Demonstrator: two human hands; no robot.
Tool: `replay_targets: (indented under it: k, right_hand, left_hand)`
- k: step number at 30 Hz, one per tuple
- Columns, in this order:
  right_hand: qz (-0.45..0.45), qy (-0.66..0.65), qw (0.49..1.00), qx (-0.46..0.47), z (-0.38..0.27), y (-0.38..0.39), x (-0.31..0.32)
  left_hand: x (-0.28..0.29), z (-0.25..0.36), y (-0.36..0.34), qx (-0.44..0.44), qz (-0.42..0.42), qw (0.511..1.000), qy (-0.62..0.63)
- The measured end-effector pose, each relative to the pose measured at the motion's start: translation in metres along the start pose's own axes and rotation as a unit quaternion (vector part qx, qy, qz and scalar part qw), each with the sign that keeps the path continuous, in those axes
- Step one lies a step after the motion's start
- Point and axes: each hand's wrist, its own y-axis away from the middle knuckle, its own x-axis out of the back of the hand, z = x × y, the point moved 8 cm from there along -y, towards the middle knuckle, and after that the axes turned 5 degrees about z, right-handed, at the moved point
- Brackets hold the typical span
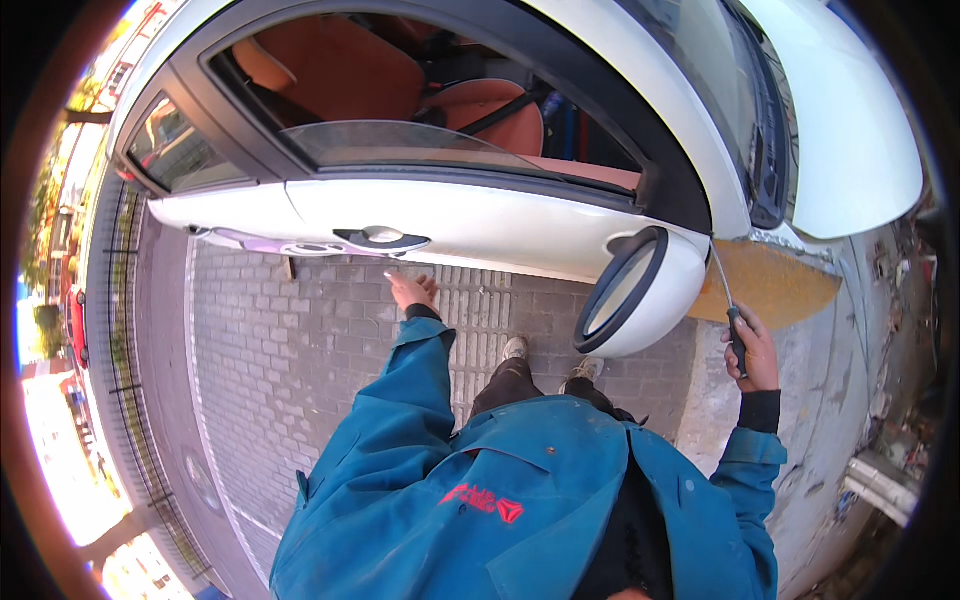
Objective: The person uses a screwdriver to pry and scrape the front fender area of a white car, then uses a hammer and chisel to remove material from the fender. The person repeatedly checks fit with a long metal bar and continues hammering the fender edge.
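My right hand (752,350) is closed on the dark handle of a long-bladed tool (722,280), a screwdriver or similar, whose blade reaches up to the front edge of the white car door (510,225). A white side mirror (665,300) with a black rim juts out just left of it. My left hand (414,292) is below the oval door handle (383,238), fingers apart and holding nothing; whether it touches the door is unclear. The door window (420,145) shows reddish-brown seats (470,100) and a pane low in the frame.
A yellowish worn panel or board (775,275) lies below the car's front. Grey brick paving (320,350) runs under my feet, bordered by concrete (815,420) and debris on the right. Railings (130,320) curve along the left, with a red car (77,327) beyond.
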Motion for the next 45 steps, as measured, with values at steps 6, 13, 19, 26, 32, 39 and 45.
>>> replay_targets:
  k: [6,13,19,26,32,39,45]
  right_hand:
    - [-0.005,0.027,1.000,0.009,-0.001,0.001,-0.001]
    - [-0.007,0.022,1.000,0.010,0.000,0.003,0.000]
    - [-0.029,-0.017,0.999,0.029,0.000,0.011,0.009]
    - [-0.101,-0.037,0.994,0.034,0.001,0.011,0.007]
    - [-0.208,-0.065,0.976,0.021,-0.004,0.010,0.016]
    - [-0.249,-0.043,0.967,0.035,0.006,-0.022,0.070]
    - [0.136,-0.092,0.979,0.120,0.025,-0.132,0.269]
  left_hand:
    - [0.035,-0.064,0.032,0.068,-0.064,0.992,-0.085]
    - [0.056,-0.081,0.016,0.056,-0.124,0.977,-0.163]
    - [0.005,-0.112,0.079,0.025,-0.292,0.911,-0.290]
    - [-0.105,-0.154,0.284,-0.367,-0.551,0.603,-0.445]
    - [-0.152,-0.120,0.506,-0.184,-0.665,0.685,-0.235]
    - [-0.163,-0.116,0.599,-0.167,-0.682,0.666,-0.251]
    - [-0.174,-0.107,0.603,-0.242,-0.677,0.621,-0.312]
